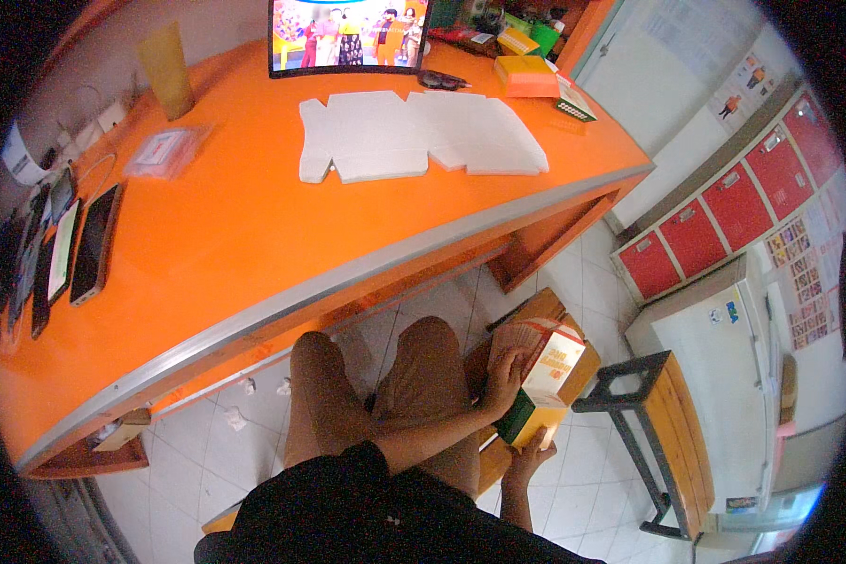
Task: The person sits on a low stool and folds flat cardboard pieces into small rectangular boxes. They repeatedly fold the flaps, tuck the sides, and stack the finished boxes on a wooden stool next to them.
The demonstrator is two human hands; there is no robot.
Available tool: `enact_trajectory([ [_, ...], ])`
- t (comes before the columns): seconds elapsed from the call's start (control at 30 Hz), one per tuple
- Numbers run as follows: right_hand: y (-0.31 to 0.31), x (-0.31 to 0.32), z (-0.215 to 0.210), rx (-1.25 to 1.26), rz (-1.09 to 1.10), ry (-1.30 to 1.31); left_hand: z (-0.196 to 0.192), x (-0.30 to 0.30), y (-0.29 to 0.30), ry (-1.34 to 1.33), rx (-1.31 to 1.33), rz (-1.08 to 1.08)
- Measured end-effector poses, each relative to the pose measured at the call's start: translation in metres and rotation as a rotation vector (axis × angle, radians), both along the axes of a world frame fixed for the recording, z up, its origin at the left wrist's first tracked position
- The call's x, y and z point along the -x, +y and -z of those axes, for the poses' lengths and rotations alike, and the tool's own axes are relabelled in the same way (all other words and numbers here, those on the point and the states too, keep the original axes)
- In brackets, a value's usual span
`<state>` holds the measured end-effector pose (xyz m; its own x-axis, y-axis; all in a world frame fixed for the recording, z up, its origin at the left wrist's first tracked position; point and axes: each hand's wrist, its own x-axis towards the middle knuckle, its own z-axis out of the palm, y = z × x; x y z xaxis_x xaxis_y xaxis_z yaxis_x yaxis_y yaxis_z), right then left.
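Note:
Low at my right side, beside my knees, I hold a printed carton (pixel 555 363) with white, yellow and dark green panels. It is tilted over a wooden bench (pixel 555 305). My left hand (pixel 505 381) is closed on its left edge, near a red and white printed part; whether that part belongs to the same carton I cannot tell. My right hand (pixel 531 458) grips the lower yellow end, thumb on top and the other fingers mostly hidden beneath. On the orange desk (pixel 226 226) ahead lies a flattened cardboard blank (pixel 381 136), pale side up.
A lit screen (pixel 348 36) stands at the desk's back, with a yellow box (pixel 526 77) to its right. Several phones (pixel 94 244) and a yellow tumbler (pixel 166 70) are at the left. Another bench (pixel 677 442), a white fridge (pixel 705 329) and red lockers (pixel 743 200) stand right.

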<state>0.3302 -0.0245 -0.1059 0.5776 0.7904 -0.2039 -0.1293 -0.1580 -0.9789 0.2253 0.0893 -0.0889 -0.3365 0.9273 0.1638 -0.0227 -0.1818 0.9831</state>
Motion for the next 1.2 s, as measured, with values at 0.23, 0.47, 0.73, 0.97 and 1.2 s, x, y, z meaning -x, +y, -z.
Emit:
enact_trajectory([
  [0.23,0.008,-0.032,0.017,0.148,-0.091,-0.247,-0.002,-0.004,0.002,0.084,-0.073,0.258],
  [0.47,0.026,-0.039,-0.02,0.282,-0.188,-0.312,0.017,0.002,0.016,0.227,-0.074,0.244],
  [0.73,0.056,-0.048,-0.017,0.042,-0.461,-0.681,-0.006,0.02,0.023,0.573,-0.093,0.16],
  [0.97,0.094,-0.033,-0.021,-0.147,-0.488,-0.834,0.001,0.029,0.025,0.464,-0.153,0.172],
  [1.2,0.133,-0.055,0.012,-0.111,-0.463,-0.627,-0.007,0.029,0.028,0.596,-0.24,-0.009],
])
